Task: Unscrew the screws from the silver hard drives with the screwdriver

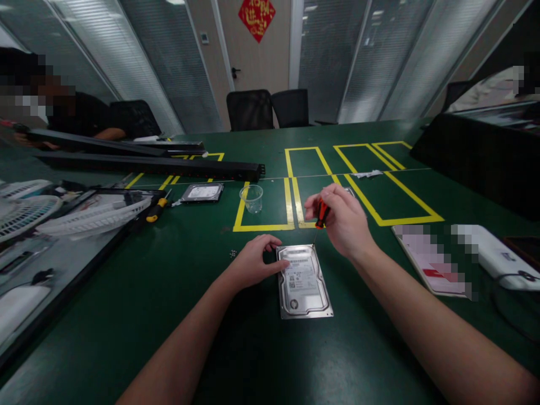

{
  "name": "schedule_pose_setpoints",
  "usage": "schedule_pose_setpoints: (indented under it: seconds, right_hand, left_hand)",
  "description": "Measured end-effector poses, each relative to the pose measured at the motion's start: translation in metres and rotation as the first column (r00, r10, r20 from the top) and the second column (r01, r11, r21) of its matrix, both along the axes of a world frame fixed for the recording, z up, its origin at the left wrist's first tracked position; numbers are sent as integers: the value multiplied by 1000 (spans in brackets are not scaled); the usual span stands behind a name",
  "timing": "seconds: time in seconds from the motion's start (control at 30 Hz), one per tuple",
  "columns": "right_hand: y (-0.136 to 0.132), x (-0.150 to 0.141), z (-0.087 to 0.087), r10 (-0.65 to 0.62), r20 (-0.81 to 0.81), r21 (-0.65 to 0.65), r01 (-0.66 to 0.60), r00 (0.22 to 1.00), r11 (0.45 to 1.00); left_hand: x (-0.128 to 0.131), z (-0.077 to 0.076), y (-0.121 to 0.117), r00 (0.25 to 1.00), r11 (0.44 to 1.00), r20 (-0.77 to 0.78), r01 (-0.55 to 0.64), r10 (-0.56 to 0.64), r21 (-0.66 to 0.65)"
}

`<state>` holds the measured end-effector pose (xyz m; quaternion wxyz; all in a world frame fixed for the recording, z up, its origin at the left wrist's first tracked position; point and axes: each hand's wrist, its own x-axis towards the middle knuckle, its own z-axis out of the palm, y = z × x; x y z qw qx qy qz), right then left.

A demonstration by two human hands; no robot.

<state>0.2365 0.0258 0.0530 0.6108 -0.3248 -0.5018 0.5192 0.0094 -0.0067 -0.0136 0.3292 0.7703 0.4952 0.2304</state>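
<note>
On the left of the green surface (244,343), white slatted grilles (97,218) lie near long black bars (156,164) and a yellow-and-black screwdriver (157,210). Yellow tape outlines (288,202) mark the middle. A white device (502,259) lies on the right. Beyond the far edge, black chairs (250,109) stand before a door (274,64) bearing a red diamond-shaped decoration (256,17); a dark-sleeved person (80,115) sits at left.

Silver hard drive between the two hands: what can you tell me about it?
The hard drive lies flat on the green table, printed label up. It looks like shiny metal, roughly rectangular, with a curvy raised outline and a round mark towards the near left corner. The left hand's thumb rests on its left side; the right hand holds a screwdriver, tip at the far right corner.
</note>
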Motion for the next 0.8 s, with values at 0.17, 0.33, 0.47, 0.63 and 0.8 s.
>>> schedule_pose_setpoints:
  seconds: [0.17,0.33,0.47,0.63,0.8]
  right_hand:
    - [-2,-2,3,51,-17,3,-51,999,999]
    - [1,0,3,105,-46,-8,-106,993,994]
    - [2,2,4,47,-21,-42,-48,999,998]
    - [-2,-1,8,91,-40,-53,-93,995,994]
    - [-1,-1,9,121,-12,-15,-121,993,993]
  left_hand:
    - [0,0,0,1000,1000,-2,-3,3,-9]
    - [0,0,0,1000,1000,1,-4,4,-11]
    - [0,2,-1,1000,1000,1,-2,2,-27]
    - [0,3,-1,1000,1000,12,1,-1,-23]
    - [0,1,0,1000,1000,6,-4,4,-11]
